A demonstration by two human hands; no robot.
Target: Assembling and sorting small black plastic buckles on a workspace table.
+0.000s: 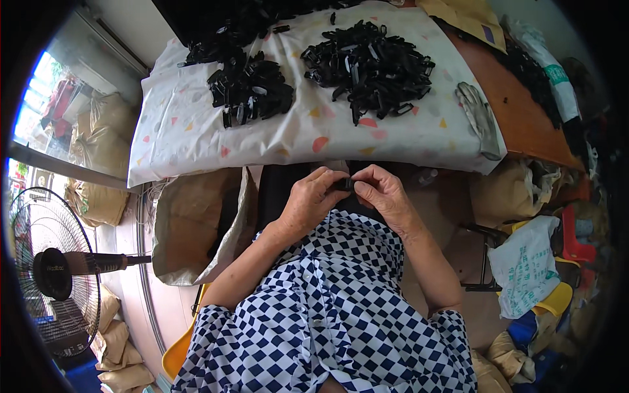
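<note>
Centrally, a small black piece point(350, 184) sits pinched between both hands point(310, 198) point(385, 194).

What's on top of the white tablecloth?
Mainly small black parts in left and right heaps, plus a pale glove near its right edge. The tablecloth directly beneath these can't be seen.

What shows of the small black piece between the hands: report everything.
The small black piece looks like hard plastic. The left hand and right hand both hold it with their fingers, just short of the covered table's near edge. Their grip hides most of it, so shape and tilt can't be told.
</note>
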